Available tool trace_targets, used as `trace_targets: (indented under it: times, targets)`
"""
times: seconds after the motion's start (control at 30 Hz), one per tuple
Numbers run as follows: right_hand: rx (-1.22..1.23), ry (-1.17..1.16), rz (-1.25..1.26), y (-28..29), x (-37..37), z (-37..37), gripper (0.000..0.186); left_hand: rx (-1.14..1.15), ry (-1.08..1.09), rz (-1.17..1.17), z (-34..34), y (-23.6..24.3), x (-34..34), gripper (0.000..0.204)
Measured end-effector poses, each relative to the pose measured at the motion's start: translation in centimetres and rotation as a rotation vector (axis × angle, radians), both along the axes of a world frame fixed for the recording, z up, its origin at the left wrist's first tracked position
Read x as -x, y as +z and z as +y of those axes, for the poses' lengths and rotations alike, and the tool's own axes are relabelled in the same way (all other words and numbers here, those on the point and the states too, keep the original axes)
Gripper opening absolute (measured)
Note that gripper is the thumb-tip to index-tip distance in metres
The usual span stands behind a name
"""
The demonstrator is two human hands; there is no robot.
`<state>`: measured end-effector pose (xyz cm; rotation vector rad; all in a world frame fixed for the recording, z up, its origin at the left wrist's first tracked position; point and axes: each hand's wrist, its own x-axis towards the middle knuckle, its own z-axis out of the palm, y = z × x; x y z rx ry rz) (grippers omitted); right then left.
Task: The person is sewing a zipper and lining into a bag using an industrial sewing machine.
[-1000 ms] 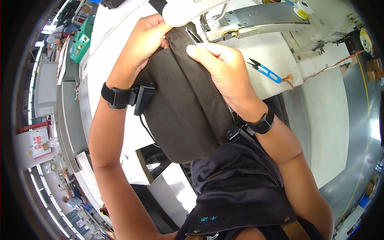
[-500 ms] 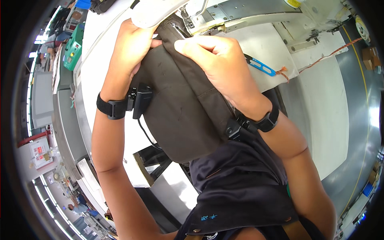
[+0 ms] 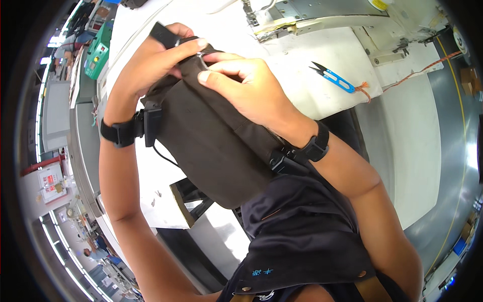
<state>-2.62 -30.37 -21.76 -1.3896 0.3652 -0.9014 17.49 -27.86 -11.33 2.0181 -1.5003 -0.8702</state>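
Note:
A dark brown fabric piece (image 3: 206,151) with a zipper (image 3: 271,134) along its right side hangs over the table edge toward my lap. My left hand (image 3: 151,65) grips its top end, thumb over it, beside a dark flap or strap end (image 3: 163,35). My right hand (image 3: 246,85) pinches the fabric along the zipper, just below my left thumb. Black devices are strapped to both my wrists. To the right, blue-handled thread snips (image 3: 338,81) with an orange cord lie on a white pad.
A sewing machine bed (image 3: 322,17) with metal plates spans the top of the white worktable (image 3: 136,40). A green box (image 3: 98,50) stands at the left, and a co-worker (image 3: 93,251) is visible farther left. Cardboard boxes (image 3: 470,80) sit beyond the aisle at right.
Both hands have moved left with the fabric, away from the machine; its top end now clears the needle area and shows the dark flap. The snips are more fully visible.

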Motion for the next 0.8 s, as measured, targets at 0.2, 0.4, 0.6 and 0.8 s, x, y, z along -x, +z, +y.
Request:
trace_targets:
  times: [0.2, 0.4, 0.6, 0.8]
  targets:
    - [-0.047, -0.035, -0.027, -0.3, -0.8, -0.3, 0.024, 0.032, -0.593, -0.350, -3.8, 1.3, -0.3, 0.026]
    - [-0.265, 0.091, -0.005, -0.4, -0.9, 0.4, 0.019, -0.603, -0.780, -0.438, -7.4, 3.4, 1.8, 0.043]
    - [-0.373, 0.167, 0.033, -0.3, -1.1, 1.1, 0.020, -0.808, -0.672, -0.742, -6.8, 3.9, 4.2, 0.036]
    - [-0.376, 0.147, 0.062, -0.2, -1.7, 0.7, 0.022, -0.524, -0.633, -0.817, -5.2, 3.0, 2.9, 0.028]
